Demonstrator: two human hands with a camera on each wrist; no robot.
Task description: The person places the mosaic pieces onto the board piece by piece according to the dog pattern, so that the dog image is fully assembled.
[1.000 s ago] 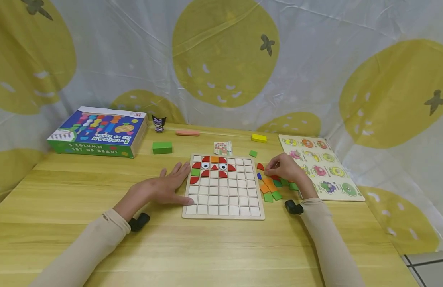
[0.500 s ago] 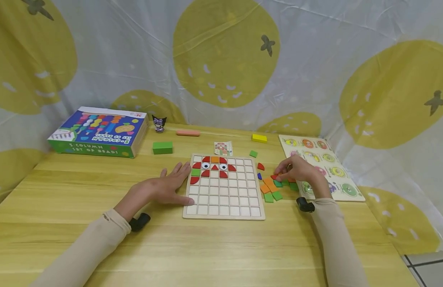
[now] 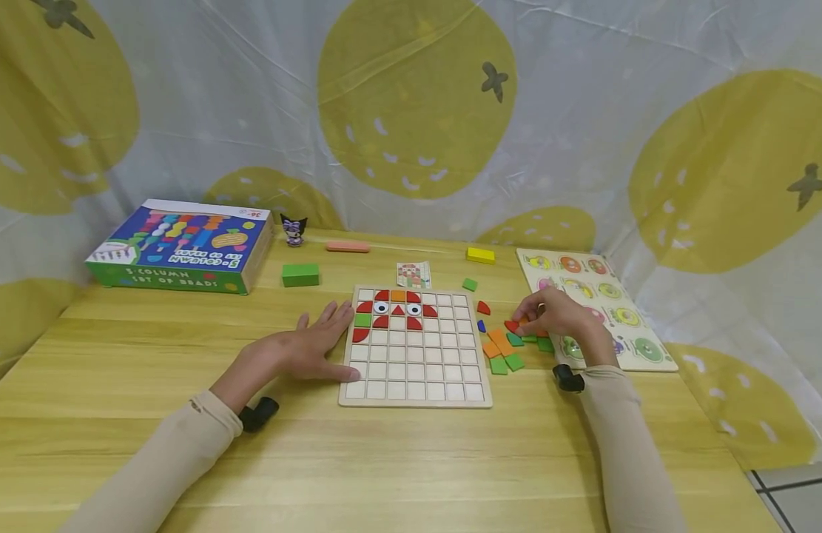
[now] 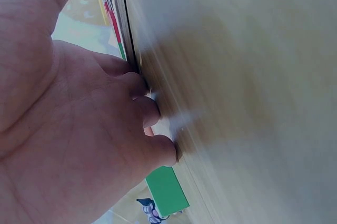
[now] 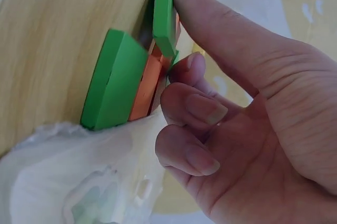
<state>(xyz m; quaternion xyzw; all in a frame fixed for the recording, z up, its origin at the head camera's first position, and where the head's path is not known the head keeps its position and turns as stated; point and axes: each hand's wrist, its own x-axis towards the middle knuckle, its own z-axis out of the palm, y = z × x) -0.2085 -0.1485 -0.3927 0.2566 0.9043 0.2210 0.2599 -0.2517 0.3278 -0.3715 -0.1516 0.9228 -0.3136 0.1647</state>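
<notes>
My left hand (image 3: 304, 352) lies with spread fingers against the left edge of the wooden grid board (image 3: 413, 374), its thumb on the lower left rim. Red pieces, two eye tiles, an orange square and a green square (image 3: 362, 320) fill cells near the board's top left. Right of the board, my right hand (image 3: 553, 314) pinches a red quarter-circle tile (image 3: 511, 326) over a pile of tiles. In the right wrist view the thumb (image 5: 226, 29) reaches down beside green tiles (image 5: 113, 79); the index fingertip is hidden.
Orange tiles (image 3: 500, 340), green tiles, a blue piece (image 3: 481, 326) and another red quarter (image 3: 483, 307) lie nearby. A fruit puzzle board (image 3: 607, 296) sits under the right hand's side. Behind are a pattern card (image 3: 413, 275), green block (image 3: 300, 275), yellow block (image 3: 480, 255) and bead box (image 3: 180, 244).
My right hand has moved right from beside the blue piece to the tile pile, where it has taken hold of a red quarter-circle tile. The left hand stays in place.
</notes>
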